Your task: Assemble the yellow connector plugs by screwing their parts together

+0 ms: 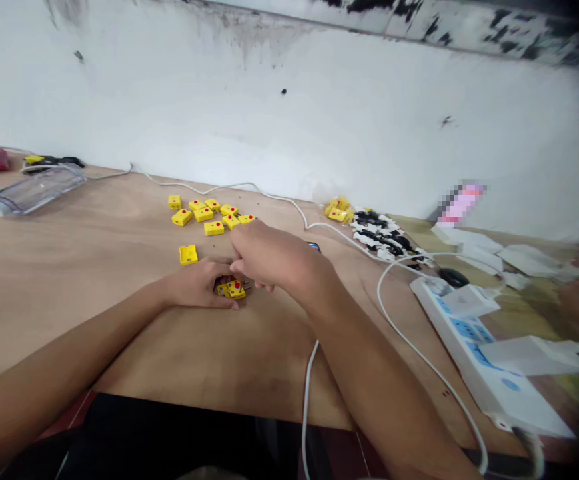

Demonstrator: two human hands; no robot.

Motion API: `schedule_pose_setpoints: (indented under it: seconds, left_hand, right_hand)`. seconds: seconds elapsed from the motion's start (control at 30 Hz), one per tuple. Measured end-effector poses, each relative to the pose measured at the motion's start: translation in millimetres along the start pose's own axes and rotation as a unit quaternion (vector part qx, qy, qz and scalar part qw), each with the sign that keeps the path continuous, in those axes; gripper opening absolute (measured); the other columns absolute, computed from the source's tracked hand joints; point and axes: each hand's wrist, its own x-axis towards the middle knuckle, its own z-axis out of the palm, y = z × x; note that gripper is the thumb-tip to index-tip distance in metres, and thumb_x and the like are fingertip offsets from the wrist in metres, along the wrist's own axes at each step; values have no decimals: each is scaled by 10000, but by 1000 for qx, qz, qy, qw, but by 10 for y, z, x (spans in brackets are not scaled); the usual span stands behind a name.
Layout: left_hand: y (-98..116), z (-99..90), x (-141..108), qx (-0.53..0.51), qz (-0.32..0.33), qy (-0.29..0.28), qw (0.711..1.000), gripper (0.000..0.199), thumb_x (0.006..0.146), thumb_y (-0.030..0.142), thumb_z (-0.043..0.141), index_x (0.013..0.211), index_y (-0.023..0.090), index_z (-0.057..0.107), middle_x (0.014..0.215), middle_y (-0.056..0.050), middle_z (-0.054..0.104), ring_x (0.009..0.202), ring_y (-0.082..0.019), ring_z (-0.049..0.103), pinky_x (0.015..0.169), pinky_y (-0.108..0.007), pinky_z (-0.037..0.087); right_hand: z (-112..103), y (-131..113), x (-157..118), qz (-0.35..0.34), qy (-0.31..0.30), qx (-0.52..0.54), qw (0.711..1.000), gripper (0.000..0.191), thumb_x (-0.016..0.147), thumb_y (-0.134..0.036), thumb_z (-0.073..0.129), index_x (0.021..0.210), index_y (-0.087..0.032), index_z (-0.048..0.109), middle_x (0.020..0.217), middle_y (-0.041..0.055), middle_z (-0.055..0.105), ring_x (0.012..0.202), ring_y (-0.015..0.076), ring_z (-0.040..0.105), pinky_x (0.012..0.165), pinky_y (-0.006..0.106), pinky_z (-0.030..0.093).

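On the wooden table, my left hand (pixel 198 285) is curled round a small yellow block (pixel 236 289) with a red dot and thin metal pins on its right side. My right hand (pixel 264 253) is bent over the same block from above, its fingers pointing down; what its fingertips pinch, if anything, is hidden. Just behind my left hand lies a yellow shell piece (pixel 188 255) with no red dot. Several yellow blocks (pixel 203 214) with red dots lie loosely grouped farther back, partly behind my right hand.
A white power strip (pixel 494 373) with plugs and a looping white cable (pixel 384 293) lie on the right. Black and white parts (pixel 382 235) and a bag of yellow blocks (pixel 338 209) lie by the wall. A clear bottle (pixel 39 190) rests at left.
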Motion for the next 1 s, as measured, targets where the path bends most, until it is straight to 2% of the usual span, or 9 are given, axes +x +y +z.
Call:
schedule_pose_setpoints:
  seconds: [0.13, 0.27, 0.37, 0.57, 0.67, 0.73, 0.83, 0.93, 1.0]
  left_hand:
    - [1, 1, -1, 1, -4, 1, 1000, 388, 801, 417, 747, 1111, 192, 683, 1150, -94, 704, 1013, -267, 668, 881, -374, 528]
    - [11, 6, -7, 3, -24, -1, 1000, 366, 802, 424, 743, 1086, 200, 686, 1133, -81, 707, 974, -253, 675, 852, -351, 528]
    - [18, -1, -5, 6, -28, -4, 1000, 396, 799, 419, 746, 1125, 207, 674, 1131, -80, 706, 970, -250, 672, 845, -349, 521]
    - [10, -20, 5, -12, 2, -18, 1000, 429, 819, 419, 738, 1183, 211, 651, 1189, -85, 673, 1056, -252, 644, 905, -356, 502]
    - [-2, -14, 4, -19, 10, -10, 1000, 403, 815, 419, 743, 1143, 199, 662, 1170, -91, 677, 1052, -252, 645, 900, -350, 500]
    - [-9, -9, 2, -21, 15, -5, 1000, 379, 810, 409, 748, 1111, 193, 667, 1160, -92, 681, 1033, -247, 650, 887, -341, 500]
    - [-14, -6, 1, -19, 14, -9, 1000, 384, 805, 394, 753, 1118, 192, 664, 1156, -87, 681, 1015, -242, 651, 873, -335, 500]
    - [-5, -7, 3, -12, -1, -13, 1000, 426, 809, 401, 750, 1171, 197, 657, 1165, -88, 681, 1015, -248, 655, 877, -348, 505]
    - [4, -9, 6, -14, -3, -12, 1000, 429, 809, 395, 751, 1184, 208, 659, 1197, -87, 676, 1047, -256, 651, 911, -364, 501]
  right_hand:
    - [7, -9, -23, 10, 23, -21, 999, 212, 889, -202, 551, 1020, -152, 711, 864, 131, 726, 730, 203, 657, 609, 283, 408]
    - [-24, 64, -85, -77, -48, -19, 996, 289, 801, -164, 631, 1086, -188, 668, 1039, 95, 733, 826, 201, 655, 588, 258, 398]
    - [-41, 105, -97, -110, -42, -2, 993, 293, 794, -87, 587, 1059, -192, 654, 1051, 74, 737, 840, 183, 652, 593, 247, 388]
    - [-53, 65, 4, 29, -92, 64, 993, 264, 884, -124, 477, 1085, -127, 650, 726, 77, 727, 530, 156, 617, 537, 263, 414]
    - [-57, 64, 33, 46, -53, 16, 997, 255, 928, -206, 462, 1002, -112, 687, 779, 133, 734, 589, 180, 634, 549, 277, 408]
    - [-59, 101, 19, 33, -23, -22, 999, 258, 917, -284, 523, 1015, -111, 687, 932, 171, 742, 733, 215, 662, 564, 282, 395]
    - [-51, 201, -14, -30, -53, -16, 998, 345, 822, -247, 648, 1153, -154, 632, 1098, 125, 725, 877, 211, 661, 582, 259, 391]
    - [-33, 268, -8, -93, -74, 15, 993, 385, 811, -128, 603, 1191, -187, 603, 1037, 64, 738, 835, 165, 661, 587, 231, 394]
    - [-32, 247, 12, -76, -90, 48, 992, 351, 838, -115, 559, 1182, -165, 609, 892, 55, 747, 722, 149, 666, 572, 228, 411]
